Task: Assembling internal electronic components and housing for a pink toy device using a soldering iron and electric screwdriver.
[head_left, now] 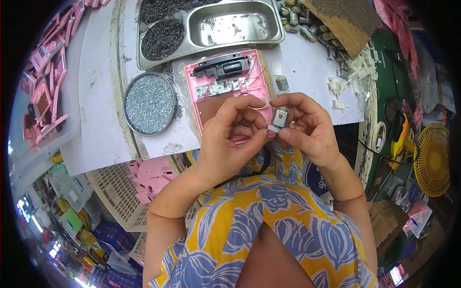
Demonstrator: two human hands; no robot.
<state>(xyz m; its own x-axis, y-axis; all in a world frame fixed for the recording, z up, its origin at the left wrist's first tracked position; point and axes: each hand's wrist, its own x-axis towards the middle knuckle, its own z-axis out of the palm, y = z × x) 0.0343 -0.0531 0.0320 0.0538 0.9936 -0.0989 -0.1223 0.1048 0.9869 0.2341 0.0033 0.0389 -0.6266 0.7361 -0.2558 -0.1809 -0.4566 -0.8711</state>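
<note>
A small silver electric motor (280, 116) with a red dot on its face is pinched between the thumb and fingers of my right hand (309, 128). My left hand (235, 128) is closed close beside it, its thumb and fingertip together at a small white part (274, 128) against the motor's lower end. Under and beyond my hands lies an open pink plastic casing (194, 72) fitted with a long black part (224, 68), a pale plate and thin red wires. My left hand hides its lower portion. Another small motor (282, 83) stands on the table just past my right fingers.
A round dish (127, 98) of silver screws stands left of the casing. Behind it is a metal tray (281, 34) with small dark parts. Loose motors (312, 32) and white plastic pieces (357, 72) lie at the right. Pink parts (45, 72) fill a bin far left.
</note>
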